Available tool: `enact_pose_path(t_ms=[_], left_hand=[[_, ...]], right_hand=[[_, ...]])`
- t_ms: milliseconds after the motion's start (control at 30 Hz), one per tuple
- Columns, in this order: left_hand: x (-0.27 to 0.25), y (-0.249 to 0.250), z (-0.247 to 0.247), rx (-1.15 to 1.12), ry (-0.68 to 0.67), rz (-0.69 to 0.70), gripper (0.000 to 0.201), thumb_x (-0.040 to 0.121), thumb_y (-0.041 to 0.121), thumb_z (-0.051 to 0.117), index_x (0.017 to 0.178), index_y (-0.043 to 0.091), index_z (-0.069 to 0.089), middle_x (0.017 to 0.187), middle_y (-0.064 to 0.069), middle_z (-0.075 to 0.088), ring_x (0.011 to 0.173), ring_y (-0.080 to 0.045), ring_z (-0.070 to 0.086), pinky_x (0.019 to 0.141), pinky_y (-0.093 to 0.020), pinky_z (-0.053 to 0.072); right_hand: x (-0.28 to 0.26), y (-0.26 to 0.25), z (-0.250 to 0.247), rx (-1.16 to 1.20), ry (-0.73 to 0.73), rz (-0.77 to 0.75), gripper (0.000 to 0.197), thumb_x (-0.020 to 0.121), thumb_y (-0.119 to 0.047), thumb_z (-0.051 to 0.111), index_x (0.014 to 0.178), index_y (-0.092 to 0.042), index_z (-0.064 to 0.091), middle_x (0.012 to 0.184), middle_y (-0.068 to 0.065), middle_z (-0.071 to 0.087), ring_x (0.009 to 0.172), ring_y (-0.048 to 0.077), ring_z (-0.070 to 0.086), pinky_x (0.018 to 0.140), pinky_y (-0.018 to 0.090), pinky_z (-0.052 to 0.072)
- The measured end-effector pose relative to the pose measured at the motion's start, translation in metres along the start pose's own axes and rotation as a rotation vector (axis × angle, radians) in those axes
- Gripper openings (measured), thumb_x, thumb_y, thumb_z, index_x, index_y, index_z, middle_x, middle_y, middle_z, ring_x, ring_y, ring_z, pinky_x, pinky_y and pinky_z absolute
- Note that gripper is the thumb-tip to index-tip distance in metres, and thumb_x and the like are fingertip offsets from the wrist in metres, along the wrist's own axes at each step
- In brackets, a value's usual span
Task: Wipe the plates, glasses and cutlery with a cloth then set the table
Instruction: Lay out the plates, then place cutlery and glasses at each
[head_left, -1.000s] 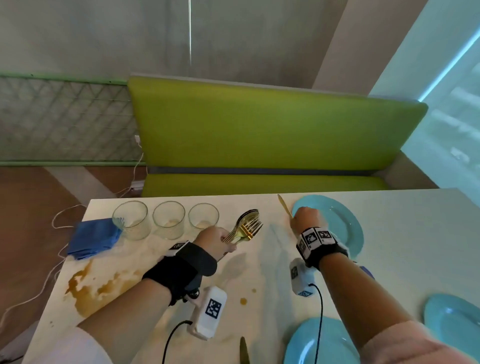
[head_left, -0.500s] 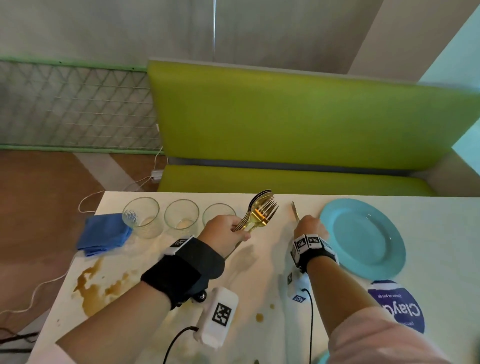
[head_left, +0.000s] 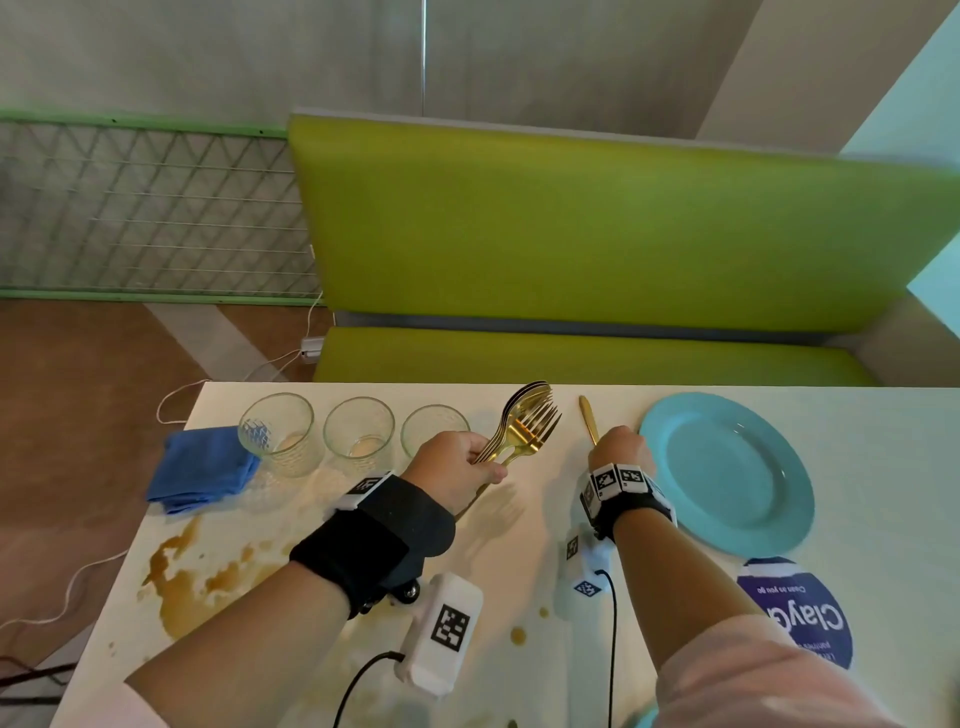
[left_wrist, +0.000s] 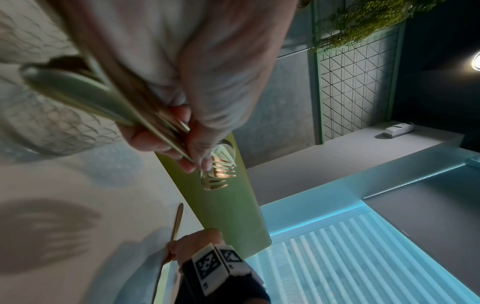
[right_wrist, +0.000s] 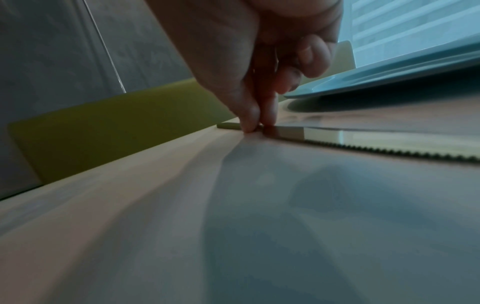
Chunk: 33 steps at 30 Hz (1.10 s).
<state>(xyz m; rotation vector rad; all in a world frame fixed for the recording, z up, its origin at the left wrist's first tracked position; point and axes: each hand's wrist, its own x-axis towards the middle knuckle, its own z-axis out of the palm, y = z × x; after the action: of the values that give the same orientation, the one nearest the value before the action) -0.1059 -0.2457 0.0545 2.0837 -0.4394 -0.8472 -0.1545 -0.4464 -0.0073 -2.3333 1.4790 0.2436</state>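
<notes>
My left hand (head_left: 470, 462) grips a bundle of gold forks and spoons (head_left: 527, 428) by the handles, heads raised above the white table (head_left: 519, 561). In the left wrist view, the fork tines (left_wrist: 219, 174) stick out past my fingers. My right hand (head_left: 608, 444) pinches a gold knife (head_left: 588, 418) that lies flat on the table just left of a light blue plate (head_left: 727, 473). The right wrist view shows my fingertips (right_wrist: 249, 123) on the knife near the handle end of its serrated blade (right_wrist: 389, 142). Three glasses (head_left: 358, 434) stand in a row at the far left, beside a folded blue cloth (head_left: 202, 467).
A brown spill (head_left: 192, 577) stains the table's left side, with small drops (head_left: 518, 635) near the middle. A round purple sticker (head_left: 800, 613) lies below the plate. A green bench (head_left: 571, 234) runs behind the far edge. Cables hang off the left edge.
The head view has lifted and turned, so the near plates have left the picture. My right hand with the knife has shifted from the plate's rim to just left of it. The left hand's bundle has held still.
</notes>
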Motion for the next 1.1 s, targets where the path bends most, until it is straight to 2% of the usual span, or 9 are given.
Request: enact_pose_path(t_ms=[333,500,567,667,733,833,900,1000,1100], left_hand=[[-0.002,-0.001,0.000,-0.038,0.009,-0.021,0.023,0.087,0.017,0.063,0.108,0.008,0.067,0.104,-0.011,0.071,0.083,-0.017,0.057,0.079,-0.025,0.040],[-0.006,0.001,-0.001,-0.068,0.019,-0.020,0.021,0.087,0.015,0.063,0.106,0.006,0.067,0.093,-0.008,0.068,0.078,-0.015,0.055,0.065,-0.021,0.039],[-0.007,0.001,0.000,-0.081,0.033,-0.028,0.022,0.087,0.015,0.063,0.106,0.006,0.067,0.097,-0.010,0.070,0.080,-0.016,0.056,0.066,-0.022,0.040],[-0.009,0.004,0.001,-0.112,0.053,-0.053,0.024,0.087,0.016,0.063,0.109,0.005,0.066,0.103,-0.012,0.071,0.081,-0.017,0.056,0.077,-0.023,0.039],[-0.010,0.007,0.003,-0.097,0.067,-0.070,0.024,0.087,0.017,0.063,0.107,0.004,0.066,0.100,-0.012,0.070,0.079,-0.017,0.054,0.076,-0.024,0.037],[-0.015,0.014,0.004,-0.072,0.047,-0.080,0.022,0.085,0.014,0.065,0.105,0.005,0.067,0.088,-0.007,0.064,0.078,-0.019,0.053,0.070,-0.024,0.038],[-0.022,0.018,0.006,-0.065,-0.002,-0.080,0.023,0.083,0.011,0.066,0.105,0.004,0.067,0.087,-0.007,0.064,0.080,-0.020,0.055,0.072,-0.024,0.040],[-0.030,0.020,0.011,-0.061,-0.049,-0.106,0.031,0.081,0.012,0.069,0.111,0.009,0.062,0.092,-0.006,0.065,0.082,-0.020,0.057,0.079,-0.026,0.043],[-0.037,0.021,0.017,-0.058,-0.102,-0.115,0.034,0.081,0.015,0.069,0.113,0.011,0.059,0.091,-0.007,0.065,0.079,-0.020,0.056,0.077,-0.029,0.044]], right_hand=[[0.006,0.000,0.003,0.051,-0.005,-0.004,0.019,0.090,-0.003,0.049,0.101,0.002,0.063,0.108,0.019,0.066,0.099,0.033,0.064,0.073,0.032,0.049],[-0.001,0.002,-0.001,0.066,-0.008,-0.028,0.019,0.090,-0.008,0.051,0.100,0.002,0.063,0.106,0.019,0.067,0.097,0.034,0.064,0.071,0.032,0.049],[-0.010,-0.002,-0.010,0.095,0.005,-0.066,0.023,0.090,-0.017,0.053,0.103,0.001,0.063,0.108,0.018,0.066,0.099,0.033,0.063,0.072,0.032,0.048],[-0.034,-0.010,-0.023,0.214,0.122,-0.303,0.026,0.089,-0.019,0.055,0.108,-0.005,0.066,0.110,0.013,0.068,0.097,0.027,0.064,0.085,0.031,0.048],[-0.064,-0.008,-0.025,0.370,0.290,-0.661,0.017,0.083,-0.011,0.063,0.096,-0.008,0.072,0.093,0.009,0.072,0.078,0.021,0.064,0.089,0.032,0.050],[-0.097,0.003,-0.015,0.300,0.335,-1.107,0.014,0.077,-0.020,0.059,0.079,-0.019,0.073,0.076,-0.004,0.070,0.067,0.013,0.061,0.065,0.024,0.052],[-0.102,0.011,-0.014,0.238,0.268,-1.173,0.019,0.078,-0.026,0.052,0.077,-0.023,0.071,0.075,-0.009,0.071,0.069,0.007,0.058,0.061,0.018,0.049],[-0.100,0.024,-0.020,0.238,0.218,-1.147,0.023,0.079,-0.029,0.048,0.075,-0.022,0.070,0.069,-0.006,0.070,0.064,0.011,0.062,0.057,0.025,0.055],[-0.102,0.033,-0.025,0.177,0.167,-1.161,0.025,0.080,-0.031,0.050,0.075,-0.020,0.072,0.069,-0.004,0.070,0.065,0.015,0.064,0.057,0.029,0.057]])
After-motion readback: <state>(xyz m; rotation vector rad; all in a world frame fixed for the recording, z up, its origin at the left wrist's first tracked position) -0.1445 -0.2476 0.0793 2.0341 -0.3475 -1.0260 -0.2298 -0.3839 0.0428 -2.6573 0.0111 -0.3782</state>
